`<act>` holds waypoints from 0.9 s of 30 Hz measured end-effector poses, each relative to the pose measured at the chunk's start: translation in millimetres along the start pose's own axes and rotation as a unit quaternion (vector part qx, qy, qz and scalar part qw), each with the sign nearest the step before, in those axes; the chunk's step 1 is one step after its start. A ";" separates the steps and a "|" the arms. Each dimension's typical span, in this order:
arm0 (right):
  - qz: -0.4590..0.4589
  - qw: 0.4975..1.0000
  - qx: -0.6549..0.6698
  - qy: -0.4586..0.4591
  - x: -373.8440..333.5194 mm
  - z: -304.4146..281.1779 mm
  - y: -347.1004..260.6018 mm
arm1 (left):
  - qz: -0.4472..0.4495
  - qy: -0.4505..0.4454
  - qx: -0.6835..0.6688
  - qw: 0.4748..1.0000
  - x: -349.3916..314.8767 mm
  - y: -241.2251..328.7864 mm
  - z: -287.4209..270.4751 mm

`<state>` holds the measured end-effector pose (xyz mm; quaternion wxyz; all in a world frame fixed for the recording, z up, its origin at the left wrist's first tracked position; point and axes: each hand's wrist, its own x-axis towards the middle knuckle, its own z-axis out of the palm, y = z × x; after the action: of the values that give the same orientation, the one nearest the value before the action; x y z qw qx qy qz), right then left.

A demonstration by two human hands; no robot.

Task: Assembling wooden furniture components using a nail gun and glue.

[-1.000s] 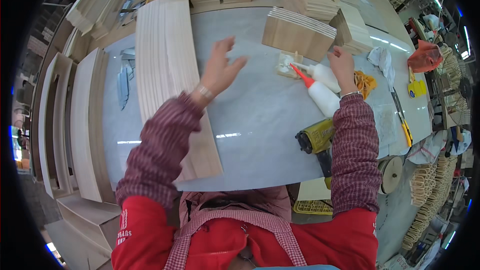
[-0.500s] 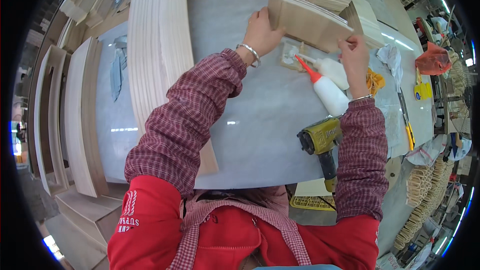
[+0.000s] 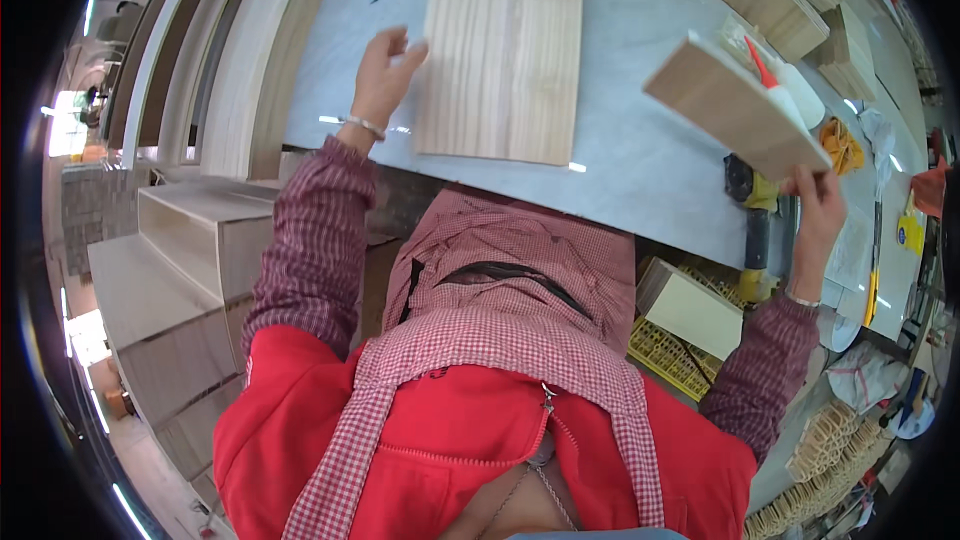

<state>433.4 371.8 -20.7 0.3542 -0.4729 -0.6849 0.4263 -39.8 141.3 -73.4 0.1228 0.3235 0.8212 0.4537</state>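
Observation:
My right hand point(image 3: 818, 210) pinches one corner of a small flat wooden board point(image 3: 740, 120), which is tilted above the right side of the table. Beneath and behind it, a white bottle with a red nozzle point(image 3: 798, 95) is partly hidden. A yellow-green power drill point(image 3: 757, 230) lies between that board and my right wrist. My left hand point(image 3: 385, 80) is bare, its thumb and fingers apart, close to the left edge of a long wide wooden panel point(image 3: 500, 60). Whether a fingertip touches that edge, I cannot tell.
Stacked small boards point(image 3: 768, 5) stand at the far right. An orange cloth point(image 3: 842, 145) lies beyond the drill. Wooden frames point(image 3: 255, 70) stand along the left, with wooden boxes point(image 3: 160, 280) below. A yellow crate point(image 3: 675, 355) sits under the grey table point(image 3: 640, 155).
My left hand has let go of the small board and moved left to the long panel. My right hand has brought the small board nearer. The view has shifted down and turned.

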 end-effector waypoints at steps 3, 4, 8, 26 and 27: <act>0.005 0.999 0.037 0.001 -41.5 5.1 4.8 | -0.028 -0.005 -0.037 0.999 -25.7 -21.9 -10.4; 0.007 0.999 0.052 0.007 -53.2 5.0 3.8 | -0.039 -0.010 -0.058 0.997 -32.0 -25.9 -9.9; 0.019 0.999 0.039 -0.019 -82.5 8.8 3.0 | -0.074 -0.041 -0.049 0.995 -34.7 -9.1 8.8; -0.013 0.978 0.102 -0.180 -100.7 130.0 -10.8 | -0.111 -0.172 -0.317 0.926 0.7 55.8 -41.6; -0.023 0.979 0.103 -0.172 -98.8 141.4 -7.4 | -0.117 -0.165 -0.322 0.925 -1.4 60.3 -42.1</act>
<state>335.0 241.4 -76.5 0.2879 -0.3377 -0.6988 0.5610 -34.3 135.1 -0.3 0.4063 0.2390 0.6310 0.6161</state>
